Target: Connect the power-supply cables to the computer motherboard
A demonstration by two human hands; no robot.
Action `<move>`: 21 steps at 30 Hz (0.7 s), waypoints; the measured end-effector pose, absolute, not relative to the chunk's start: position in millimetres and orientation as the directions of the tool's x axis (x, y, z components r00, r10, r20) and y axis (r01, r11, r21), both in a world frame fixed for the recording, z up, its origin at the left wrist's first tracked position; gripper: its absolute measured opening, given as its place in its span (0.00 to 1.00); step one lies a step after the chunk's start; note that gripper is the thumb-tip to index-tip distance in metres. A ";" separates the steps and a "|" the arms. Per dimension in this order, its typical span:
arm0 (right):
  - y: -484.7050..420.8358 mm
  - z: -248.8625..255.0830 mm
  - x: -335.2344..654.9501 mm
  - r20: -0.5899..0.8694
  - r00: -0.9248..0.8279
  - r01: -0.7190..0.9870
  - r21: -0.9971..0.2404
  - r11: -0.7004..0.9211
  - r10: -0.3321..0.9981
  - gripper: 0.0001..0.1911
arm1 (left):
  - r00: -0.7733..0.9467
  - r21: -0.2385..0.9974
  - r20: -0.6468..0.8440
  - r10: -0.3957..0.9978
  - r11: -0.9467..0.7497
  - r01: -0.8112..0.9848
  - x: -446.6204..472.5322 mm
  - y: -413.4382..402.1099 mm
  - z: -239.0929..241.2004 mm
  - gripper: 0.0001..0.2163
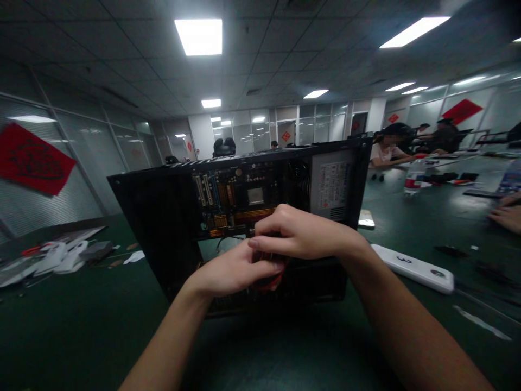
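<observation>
A black computer case [152,217] stands open on the dark green table, tilted towards me. Inside it are a motherboard [266,182] with a square metal-topped chip [255,196] and a silver power supply [330,182] with a label. In front of the case's lower middle, my left hand [232,267] and my right hand [299,234] meet, fingers curled. Between them shows a red cable-like bundle [269,283], which both hands grip. My fingers cover most of it, and its ends are hidden.
A white power strip [413,269] lies to the right, near a phone-like object [366,219]. White bags and papers [61,255] are heaped at the left. A bottle [414,175] stands farther back. Another person's hand [508,214] rests at the right edge; a person [393,146] sits beyond.
</observation>
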State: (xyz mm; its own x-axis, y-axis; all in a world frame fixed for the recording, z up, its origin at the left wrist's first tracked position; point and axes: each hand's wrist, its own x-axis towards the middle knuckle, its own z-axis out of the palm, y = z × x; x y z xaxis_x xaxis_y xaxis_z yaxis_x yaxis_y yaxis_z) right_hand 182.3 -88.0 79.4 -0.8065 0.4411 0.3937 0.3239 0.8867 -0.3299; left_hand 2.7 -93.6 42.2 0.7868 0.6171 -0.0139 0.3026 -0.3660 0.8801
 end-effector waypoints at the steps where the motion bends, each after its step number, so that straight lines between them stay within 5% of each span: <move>1: -87.9 79.6 182.7 0.395 -0.806 0.325 -0.327 0.887 0.441 0.19 | 0.788 0.882 0.005 0.615 -0.375 0.286 3.1 -93.6 42.2 0.12; 21: -88.6 80.0 181.1 0.388 -0.804 0.316 -0.364 0.876 0.451 0.18 | 0.744 0.860 -0.037 0.667 -0.358 0.364 9.1 -94.4 37.1 0.08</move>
